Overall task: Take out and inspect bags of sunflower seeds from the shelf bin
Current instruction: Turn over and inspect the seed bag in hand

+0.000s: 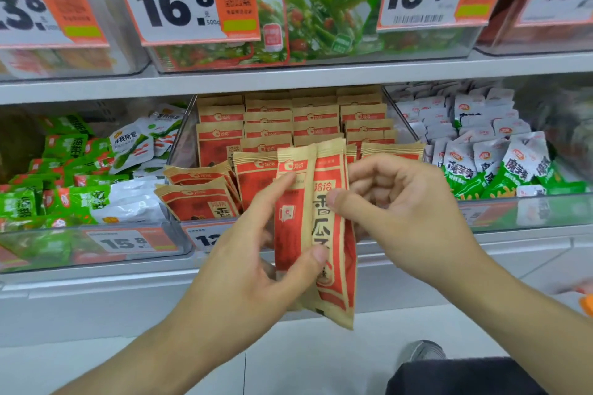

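A shop aisle with pale floor tiles [321, 359] runs below the shelving, and a dark trouser leg and a grey shoe [423, 351] show at the lower right. Nearest the camera, in front of the shelf edge, two sunflower seed bags [327, 234] are held upright, long axis vertical, one overlapping the other. The left hand [256, 266] grips them from the left, thumb curled across the lower front and fingers reaching up behind the rear bag. The right hand [407, 212] comes in from the right at mid-height, its thumb pressed on the front bag's printed face with the fingers curled behind, so both hands are clamped on the pair. The front bag sits under the right thumb, so peeling it off to look it over would probably fall to that hand.

Just behind lies the clear shelf bin [378, 212], filled with rows of matching brown-and-red bags [269, 125], a few toppled at its front left. The bin to its left holds green and white snack packets [77, 199]; the one to its right holds white and green packets [500, 163]. Above, price cards [179, 0] hang before more bins.
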`<state>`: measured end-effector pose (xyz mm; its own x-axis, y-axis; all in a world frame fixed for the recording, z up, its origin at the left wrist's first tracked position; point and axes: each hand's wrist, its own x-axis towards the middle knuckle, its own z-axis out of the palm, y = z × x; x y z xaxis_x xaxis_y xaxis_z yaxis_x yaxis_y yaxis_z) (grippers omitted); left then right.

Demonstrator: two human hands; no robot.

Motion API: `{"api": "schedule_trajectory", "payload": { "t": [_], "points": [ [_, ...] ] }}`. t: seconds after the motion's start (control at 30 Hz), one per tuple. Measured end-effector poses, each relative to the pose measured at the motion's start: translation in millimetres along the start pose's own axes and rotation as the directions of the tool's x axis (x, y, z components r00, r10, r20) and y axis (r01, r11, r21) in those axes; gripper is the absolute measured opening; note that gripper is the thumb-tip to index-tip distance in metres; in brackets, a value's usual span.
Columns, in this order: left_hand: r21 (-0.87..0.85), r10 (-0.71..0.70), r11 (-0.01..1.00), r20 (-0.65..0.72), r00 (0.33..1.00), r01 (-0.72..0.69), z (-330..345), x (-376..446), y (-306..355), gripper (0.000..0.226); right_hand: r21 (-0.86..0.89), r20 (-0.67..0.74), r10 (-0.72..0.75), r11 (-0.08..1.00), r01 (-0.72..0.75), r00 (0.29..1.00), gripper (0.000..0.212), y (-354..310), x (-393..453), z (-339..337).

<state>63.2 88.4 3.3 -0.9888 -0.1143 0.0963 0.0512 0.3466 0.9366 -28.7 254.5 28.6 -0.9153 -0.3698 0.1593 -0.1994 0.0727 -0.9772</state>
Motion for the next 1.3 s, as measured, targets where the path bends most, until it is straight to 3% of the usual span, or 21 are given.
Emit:
{"api": "schedule_trajectory", "payload": {
  "t": [0.1,0.23,0.33,0.43,0.57,1.03,1.3],
  "points": [
    [0.017,0.019,1.0,0.067,0.998,-0.02,0,0,-2,0.085,0.062,-0.046,0.017,0.998,-0.014,0.999,0.011,-2,1,-4],
    [0.11,0.035,0.992,0.181,0.983,-0.055,-1,-3,-6,0.108,0.094,-0.083,0.023,0.995,-0.015,0.996,0.008,-4,0,-6],
    [0.097,0.038,0.994,0.173,0.984,-0.056,1,-3,-10,0.113,0.051,-0.043,0.027,0.998,-0.025,0.999,0.015,-2,1,-6],
    [0.044,0.05,0.997,0.113,0.992,-0.055,3,0,-15,0.11,-0.036,0.081,0.033,0.999,-0.03,0.996,0.04,1,-2,-7],
    [0.009,0.039,0.999,0.075,0.996,-0.04,2,3,-18,0.109,-0.074,0.261,0.025,0.997,-0.006,0.965,0.052,5,-3,-3],
    [0.102,0.046,0.993,0.133,0.99,-0.059,-8,7,-17,0.105,-0.024,0.29,0.003,1.0,0.004,0.957,0.046,3,2,-8],
    [0.011,0.069,0.997,0.216,0.974,-0.073,-8,3,-13,0.105,0.015,0.32,-0.01,1.0,0.006,0.947,0.052,8,-1,-3]
  ]
}}
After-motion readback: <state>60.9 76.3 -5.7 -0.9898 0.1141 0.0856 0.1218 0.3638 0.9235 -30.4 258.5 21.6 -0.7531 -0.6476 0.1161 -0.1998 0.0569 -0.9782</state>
